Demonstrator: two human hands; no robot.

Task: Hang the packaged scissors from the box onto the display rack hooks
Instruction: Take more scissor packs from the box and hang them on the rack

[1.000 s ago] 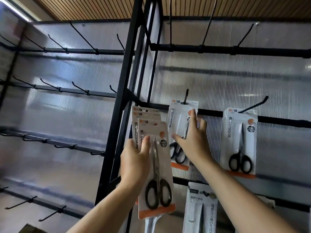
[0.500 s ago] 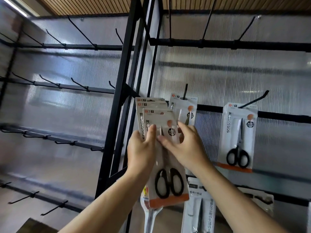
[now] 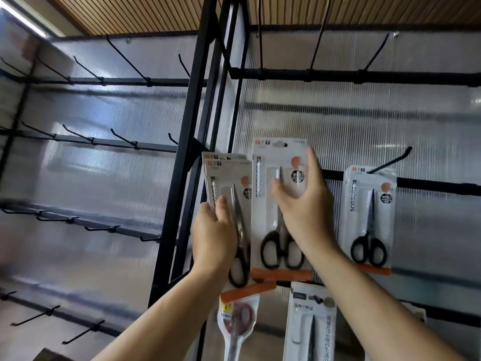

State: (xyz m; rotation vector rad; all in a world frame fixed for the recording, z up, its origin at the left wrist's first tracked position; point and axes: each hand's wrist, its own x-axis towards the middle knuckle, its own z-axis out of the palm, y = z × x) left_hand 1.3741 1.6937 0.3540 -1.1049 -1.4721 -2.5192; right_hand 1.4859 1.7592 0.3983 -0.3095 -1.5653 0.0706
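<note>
Scissors pack [image 3: 264, 217] is held upright and flat to the rack's right bay, its top edge just above the middle rail [image 3: 437, 185] and near the bay's left edge. Right hand [image 3: 304, 209] has its grip clamped on it: thumb across the clear front, fingers along the right edge. Can't tell whether the hang hole is on a hook; the card covers that spot.

Left hand [image 3: 213, 238] grips a stack [image 3: 226, 178] of at least two more packs, upright, thumb on the front and fingers behind. The stack sits just left of the held pack, in front of the black post [image 3: 187, 191]; their side edges touch or overlap.

Hung pack [image 3: 364, 217] is on a hook [image 3: 390, 162] of the same rail, further right and apart from the right hand. Below the rail are a red-handled pack [image 3: 238, 321] under the stack and a grey pack [image 3: 309, 324] under the right forearm; both run out at the bottom edge.

Top rail [image 3: 364, 75] carries black hooks. Left bay hooks [image 3: 122, 138] sit on several rails. Ribbed translucent panels back both bays.
</note>
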